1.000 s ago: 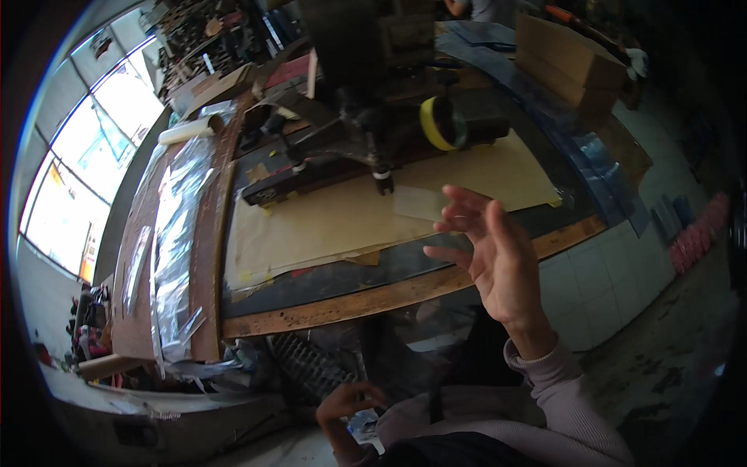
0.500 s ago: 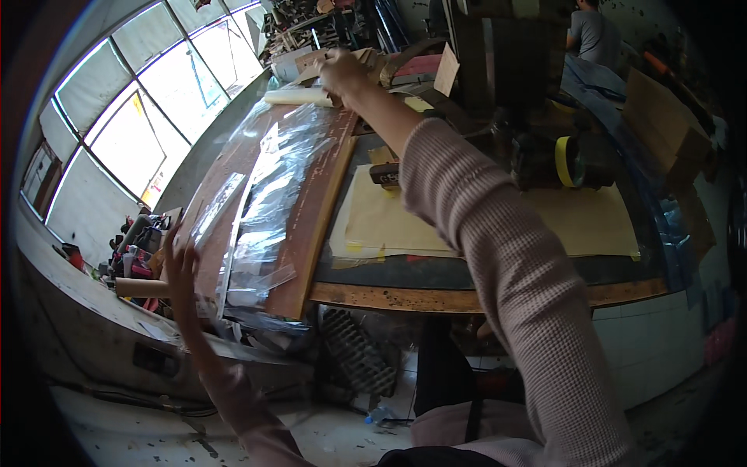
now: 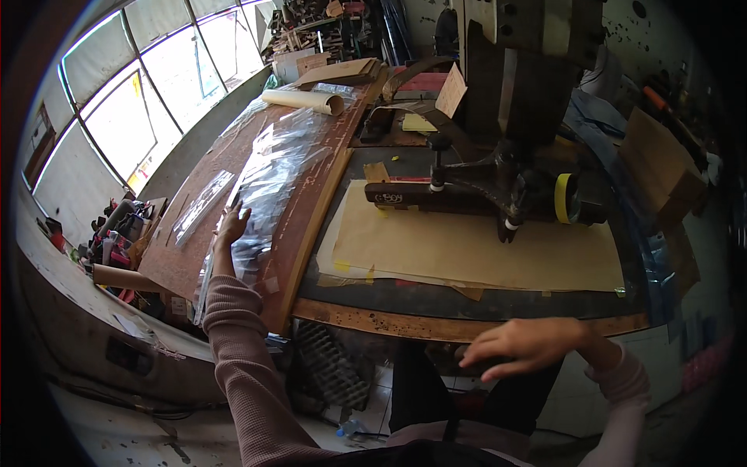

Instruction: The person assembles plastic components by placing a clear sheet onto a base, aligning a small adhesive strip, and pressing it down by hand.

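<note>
My left hand (image 3: 232, 226) reaches onto a pile of clear plastic sheets (image 3: 264, 226), its fingers stretched out at the pile's left edge and touching it or just above it. The pile lies on a reddish-brown board (image 3: 179, 226). A smaller clear plastic piece (image 3: 204, 206) sits left of that hand. My right hand (image 3: 525, 346) hovers with nothing in it before the table's front edge, fingers loosely extended. Beyond it, tan paper sheets (image 3: 475, 253) lie on the dark tabletop (image 3: 373, 292), under a dark bar (image 3: 401, 196) of a machine (image 3: 506, 183).
A tan paper roll (image 3: 299, 101) lies at the board's far end, near flat cardboard (image 3: 338, 72). A yellow ring (image 3: 562, 198) circles the machine's right end. An open cardboard box (image 3: 661, 167) stands at the right. Tools and clutter (image 3: 117, 233) sit by the windows.
My right hand has come back from the far paper roll to the front of the table. My left hand has moved right, from the board's left edge to the plastic pile.
</note>
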